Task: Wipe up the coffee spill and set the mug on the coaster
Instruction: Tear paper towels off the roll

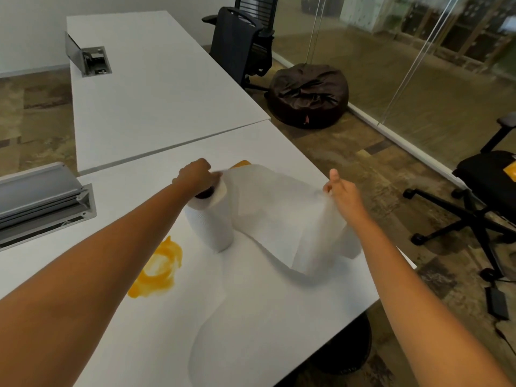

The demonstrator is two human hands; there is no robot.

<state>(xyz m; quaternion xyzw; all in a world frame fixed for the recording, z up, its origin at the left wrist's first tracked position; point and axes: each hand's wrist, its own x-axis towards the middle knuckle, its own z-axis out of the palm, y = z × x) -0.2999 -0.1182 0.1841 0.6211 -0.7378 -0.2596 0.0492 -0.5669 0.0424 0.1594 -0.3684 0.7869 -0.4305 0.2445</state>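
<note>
In the head view, the fingers of the left hand (195, 174) clamp the top of the upright paper towel roll (210, 219), while the right hand (339, 191) pinches the unrolled sheet (279, 202) stretched rightwards. The spill (157, 270) lies nearer the left hand, on its near side. No mug is seen.

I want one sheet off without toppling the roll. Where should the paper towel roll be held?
Hold the paper towel roll at its top end, from above, as the left hand does: it stands upright, and the sheet pulls sideways toward the right hand.
</note>
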